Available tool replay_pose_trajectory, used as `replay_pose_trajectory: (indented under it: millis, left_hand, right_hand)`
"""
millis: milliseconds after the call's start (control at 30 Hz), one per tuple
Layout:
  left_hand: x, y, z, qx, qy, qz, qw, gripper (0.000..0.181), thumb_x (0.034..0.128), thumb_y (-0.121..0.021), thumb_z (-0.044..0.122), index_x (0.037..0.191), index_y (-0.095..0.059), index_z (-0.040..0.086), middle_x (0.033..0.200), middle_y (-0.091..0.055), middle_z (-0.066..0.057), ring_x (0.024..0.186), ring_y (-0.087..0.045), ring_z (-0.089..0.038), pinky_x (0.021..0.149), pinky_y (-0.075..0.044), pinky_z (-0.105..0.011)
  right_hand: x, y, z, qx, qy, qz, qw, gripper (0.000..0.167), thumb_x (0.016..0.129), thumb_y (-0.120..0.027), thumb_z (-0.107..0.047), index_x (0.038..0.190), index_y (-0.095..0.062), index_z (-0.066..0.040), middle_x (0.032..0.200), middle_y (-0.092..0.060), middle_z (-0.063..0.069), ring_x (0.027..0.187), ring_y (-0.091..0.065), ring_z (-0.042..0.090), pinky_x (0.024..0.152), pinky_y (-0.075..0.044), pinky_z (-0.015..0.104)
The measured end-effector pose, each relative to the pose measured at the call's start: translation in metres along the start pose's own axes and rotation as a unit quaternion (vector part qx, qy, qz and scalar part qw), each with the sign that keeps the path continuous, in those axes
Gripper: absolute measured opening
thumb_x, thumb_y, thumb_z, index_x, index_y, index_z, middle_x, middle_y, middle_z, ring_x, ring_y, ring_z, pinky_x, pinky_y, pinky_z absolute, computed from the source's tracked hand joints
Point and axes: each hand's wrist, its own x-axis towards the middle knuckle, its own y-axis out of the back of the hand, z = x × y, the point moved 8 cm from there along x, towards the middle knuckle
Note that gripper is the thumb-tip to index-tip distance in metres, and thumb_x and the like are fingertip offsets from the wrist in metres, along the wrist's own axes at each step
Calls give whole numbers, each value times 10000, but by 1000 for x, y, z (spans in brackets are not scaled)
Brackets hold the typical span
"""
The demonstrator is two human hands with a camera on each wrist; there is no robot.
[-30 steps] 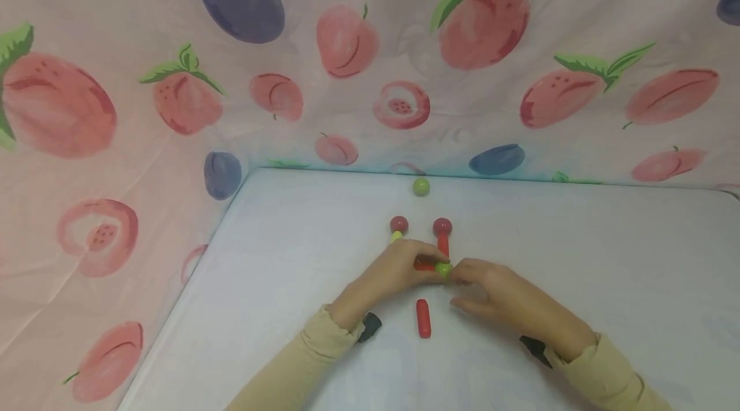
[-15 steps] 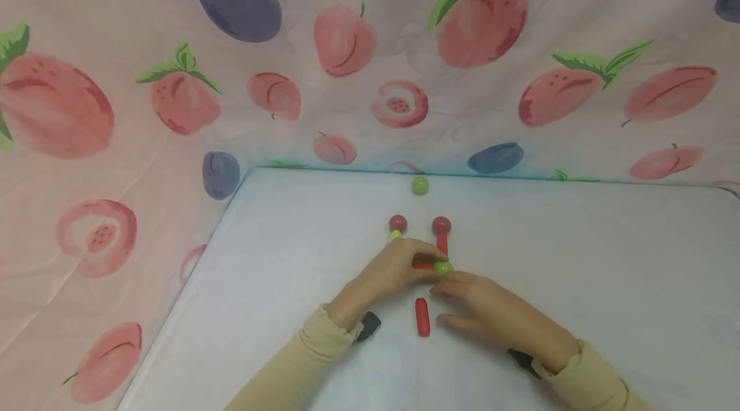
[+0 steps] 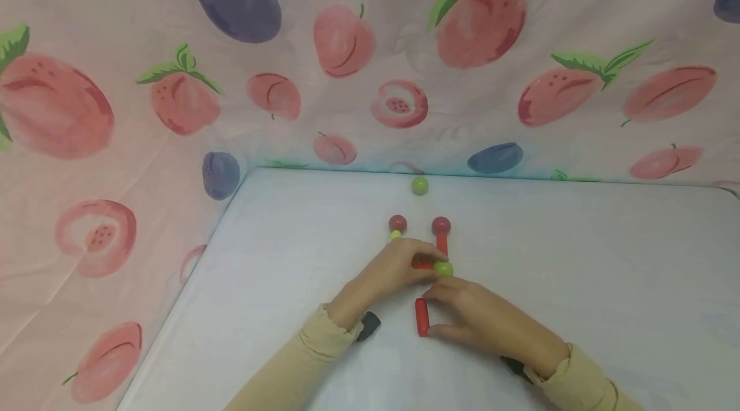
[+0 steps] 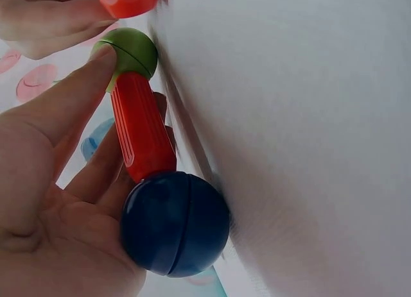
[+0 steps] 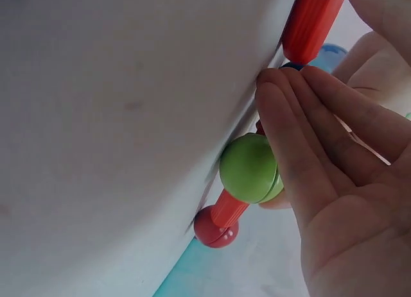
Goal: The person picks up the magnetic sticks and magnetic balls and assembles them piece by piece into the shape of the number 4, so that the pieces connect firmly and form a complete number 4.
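Observation:
In the head view my left hand point(image 3: 388, 275) pinches a green ball point(image 3: 443, 269) at the corner of a stick-and-ball shape. The left wrist view shows its thumb on that green ball point(image 4: 135, 53), joined to a red stick point(image 4: 141, 127) that ends in a dark blue ball point(image 4: 174, 223). My right hand point(image 3: 488, 321) is beside a loose red stick point(image 3: 422, 317), thumb by the near end, fingertips by the far end. Seen from the right wrist, its fingers point(image 5: 334, 130) are nearly straight below the loose stick point(image 5: 313, 24); whether they touch it I cannot tell.
Two red balls point(image 3: 397, 224) point(image 3: 441, 225) lie beyond the hands, one joined to a yellow-green stick point(image 3: 396, 235), the other to a red stick point(image 3: 442, 244). A separate green ball point(image 3: 420, 185) rests near the back edge of the white table point(image 3: 578, 257), before a fruit-patterned cloth point(image 3: 405, 26).
My right hand has moved from the green corner ball leftward and nearer me, to the loose red stick. My left hand has stayed at the green ball.

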Motion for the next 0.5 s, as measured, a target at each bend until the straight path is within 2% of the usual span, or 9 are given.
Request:
replay_pose_trajectory:
  millis: [500]
  left_hand:
    - [-1, 1, 2, 24, 33, 5, 10000, 316, 883, -757, 150, 1193, -723, 202, 1108, -726, 114, 968, -617, -8, 925, -481, -137]
  right_hand:
    - [3, -3, -6, -242, -112, -30, 9996, 501, 791, -821, -393, 1179, -696, -100, 1166, -660, -3, 1074, -615, 151, 950, -542, 365]
